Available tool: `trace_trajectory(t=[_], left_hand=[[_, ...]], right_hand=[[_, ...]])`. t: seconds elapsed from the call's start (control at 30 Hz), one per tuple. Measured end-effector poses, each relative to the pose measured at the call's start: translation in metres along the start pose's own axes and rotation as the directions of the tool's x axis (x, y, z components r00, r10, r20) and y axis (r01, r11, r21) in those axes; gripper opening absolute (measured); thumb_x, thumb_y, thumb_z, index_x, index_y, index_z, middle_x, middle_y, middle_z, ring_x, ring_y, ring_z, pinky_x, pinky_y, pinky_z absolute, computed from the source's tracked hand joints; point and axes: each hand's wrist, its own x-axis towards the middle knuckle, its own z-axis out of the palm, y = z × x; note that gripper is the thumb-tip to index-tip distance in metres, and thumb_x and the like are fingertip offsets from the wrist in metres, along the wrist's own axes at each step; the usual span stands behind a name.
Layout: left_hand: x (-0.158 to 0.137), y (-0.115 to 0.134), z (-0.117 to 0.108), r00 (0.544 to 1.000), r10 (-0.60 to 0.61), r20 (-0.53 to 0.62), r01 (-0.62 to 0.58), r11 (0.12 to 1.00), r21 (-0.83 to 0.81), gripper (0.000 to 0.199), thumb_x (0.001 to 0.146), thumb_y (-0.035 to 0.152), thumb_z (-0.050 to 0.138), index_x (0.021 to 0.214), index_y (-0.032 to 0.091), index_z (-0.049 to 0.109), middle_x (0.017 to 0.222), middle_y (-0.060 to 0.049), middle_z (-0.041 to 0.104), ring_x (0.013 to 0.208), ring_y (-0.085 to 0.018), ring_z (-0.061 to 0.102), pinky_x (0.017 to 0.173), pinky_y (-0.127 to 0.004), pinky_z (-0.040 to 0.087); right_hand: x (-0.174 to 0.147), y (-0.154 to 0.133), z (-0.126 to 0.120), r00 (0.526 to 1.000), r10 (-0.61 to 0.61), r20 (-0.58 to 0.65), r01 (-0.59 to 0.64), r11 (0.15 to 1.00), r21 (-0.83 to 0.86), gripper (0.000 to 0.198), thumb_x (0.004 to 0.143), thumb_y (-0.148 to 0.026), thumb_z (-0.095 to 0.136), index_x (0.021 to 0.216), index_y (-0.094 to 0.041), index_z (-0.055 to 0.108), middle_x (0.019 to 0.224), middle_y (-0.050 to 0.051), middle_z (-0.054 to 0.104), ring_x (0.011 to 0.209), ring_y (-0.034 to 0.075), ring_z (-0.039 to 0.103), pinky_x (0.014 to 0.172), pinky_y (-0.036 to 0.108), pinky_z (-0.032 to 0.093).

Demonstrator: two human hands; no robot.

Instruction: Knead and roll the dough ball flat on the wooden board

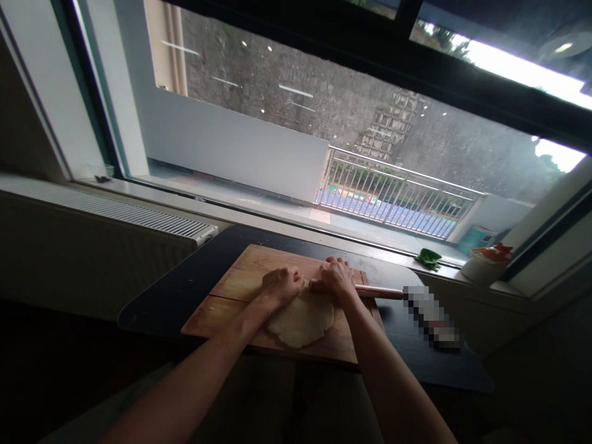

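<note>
A flat, pale sheet of dough (303, 324) with an uneven edge lies on a wooden cutting board (240, 274). At the dough's far left edge, my left hand (283, 287) is closed, its fingers curled down against the dough. My right hand (337, 275) wraps around a wooden rolling pin (382, 292) lying across the far side of the dough. The pin's right end sticks out past the board. Between and under my hands, the pin's left part is mostly hidden, so I cannot tell whether dough is folded over it.
The board rests on a dark table (161, 290) beneath a wide window. To the right lies a blurred-out object (430, 317). A green item (428, 259) and a white pot (483, 265) stand on the sill. At left is a radiator (115, 216).
</note>
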Motion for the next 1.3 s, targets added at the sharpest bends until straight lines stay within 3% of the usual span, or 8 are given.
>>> trace_trajectory(t=[0.3,0.4,0.57,0.73,0.83,1.03,1.13,1.3], left_hand=[[-0.001,0.003,0.000,0.999,-0.002,-0.036,0.002,1.000,0.007,0.037,0.082,0.046,0.036,0.080,0.021,0.064,0.081,-0.006,0.068,0.079,-0.020,0.061,0.066,-0.027,0.040],[0.000,0.002,0.002,0.999,0.001,-0.047,-0.001,1.000,0.016,0.037,0.082,0.045,0.035,0.080,0.021,0.064,0.081,-0.006,0.068,0.079,-0.020,0.061,0.066,-0.027,0.039],[-0.003,0.000,-0.003,0.999,0.029,-0.028,-0.029,1.000,0.006,0.037,0.085,0.042,0.032,0.084,0.021,0.063,0.085,-0.006,0.068,0.076,-0.018,0.061,0.066,-0.026,0.039],[-0.003,-0.001,-0.005,0.999,0.031,-0.012,-0.031,0.999,0.006,0.039,0.086,0.042,0.031,0.086,0.020,0.063,0.087,-0.007,0.068,0.079,-0.018,0.061,0.069,-0.026,0.039],[-0.001,-0.002,-0.002,1.000,0.016,-0.005,-0.016,1.000,0.006,0.040,0.087,0.040,0.028,0.085,0.021,0.064,0.087,-0.007,0.068,0.080,-0.019,0.062,0.069,-0.027,0.040],[-0.001,-0.001,0.000,1.000,-0.016,-0.020,0.016,1.000,0.001,0.038,0.086,0.040,0.030,0.088,0.021,0.064,0.091,-0.007,0.068,0.085,-0.019,0.061,0.072,-0.027,0.041],[-0.001,-0.001,0.000,0.999,-0.030,-0.018,0.030,1.000,0.001,0.039,0.086,0.041,0.032,0.088,0.020,0.064,0.090,-0.008,0.068,0.085,-0.019,0.061,0.074,-0.028,0.041],[-0.002,0.000,-0.001,0.999,-0.002,-0.033,0.001,1.000,-0.006,0.041,0.086,0.041,0.030,0.085,0.019,0.064,0.087,-0.009,0.068,0.082,-0.020,0.062,0.072,-0.029,0.041]], right_hand=[[-0.063,0.011,0.000,0.973,-0.127,-0.193,0.111,0.990,-0.091,0.036,0.086,-0.035,0.033,0.115,-0.025,0.051,0.117,0.006,0.050,0.109,0.022,0.040,0.094,0.036,0.024],[-0.054,0.010,0.002,0.979,-0.109,-0.171,0.095,0.992,-0.088,0.036,0.086,-0.035,0.032,0.115,-0.025,0.051,0.117,0.006,0.050,0.109,0.022,0.040,0.094,0.037,0.024],[-0.004,0.007,0.006,0.999,-0.033,-0.041,0.032,0.999,-0.037,0.038,0.085,-0.034,0.032,0.116,-0.022,0.050,0.113,0.009,0.051,0.106,0.026,0.041,0.089,0.041,0.029],[0.017,-0.002,0.010,0.995,-0.103,-0.020,0.103,0.995,0.012,0.041,0.081,-0.024,0.038,0.121,-0.020,0.046,0.117,0.010,0.048,0.108,0.024,0.041,0.088,0.035,0.032],[0.016,-0.013,0.014,0.974,-0.221,-0.056,0.225,0.972,0.071,0.041,0.081,-0.022,0.037,0.122,-0.021,0.044,0.119,0.009,0.046,0.107,0.020,0.044,0.086,0.030,0.035],[0.009,-0.016,0.015,0.999,-0.003,0.044,-0.004,0.988,0.154,0.038,0.084,-0.029,0.034,0.118,-0.018,0.044,0.100,0.009,0.059,0.089,0.020,0.056,0.073,0.029,0.039],[-0.004,-0.012,0.009,0.999,0.007,0.048,-0.013,0.992,0.123,0.035,0.083,-0.026,0.034,0.115,-0.020,0.047,0.090,0.006,0.063,0.083,0.019,0.058,0.068,0.028,0.038],[-0.038,-0.009,-0.001,0.995,-0.044,-0.086,0.058,0.983,0.175,0.030,0.082,-0.027,0.036,0.107,-0.023,0.053,0.090,0.003,0.064,0.081,0.017,0.057,0.067,0.026,0.037]])
